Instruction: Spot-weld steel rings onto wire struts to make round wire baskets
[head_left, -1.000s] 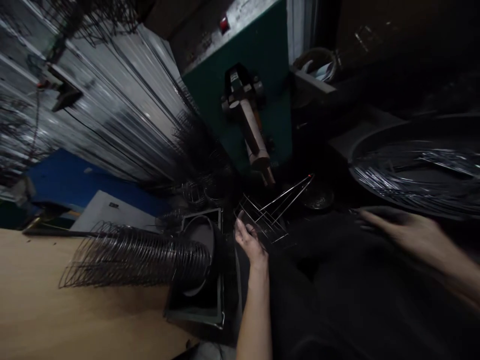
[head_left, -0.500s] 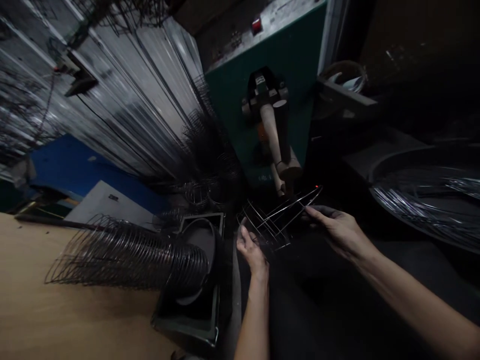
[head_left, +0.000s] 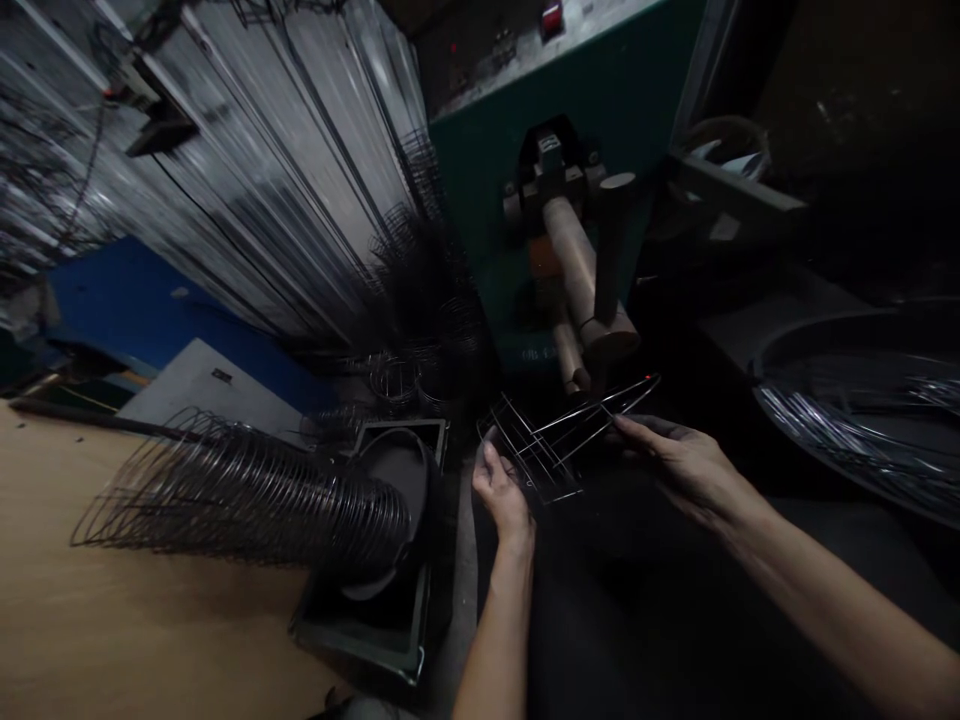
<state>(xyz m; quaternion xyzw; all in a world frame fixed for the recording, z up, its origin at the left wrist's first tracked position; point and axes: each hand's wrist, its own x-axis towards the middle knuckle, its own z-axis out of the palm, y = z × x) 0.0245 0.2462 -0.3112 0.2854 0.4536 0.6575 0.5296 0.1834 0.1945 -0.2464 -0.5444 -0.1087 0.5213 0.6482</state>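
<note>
A corrugated metal wall (head_left: 262,180) stood to the left of the green machine (head_left: 480,190). A pale wooden surface (head_left: 150,640) spread well below and left of that machine, and a round basin (head_left: 840,355) with loose bright wire lay to its lower right. A long row of wire rings (head_left: 262,500) stretched out at the machine's lower left. The wire frame (head_left: 535,434) was just below the machine's front, in both hands; I could not tell whether it touched the machine. The left hand (head_left: 501,495), below the machine, held the frame's left end in a narrow pinch. The right hand (head_left: 686,462), at the machine's lower right, pinched the frame's right part with thumb and finger, the other fingers lost in shadow.
</note>
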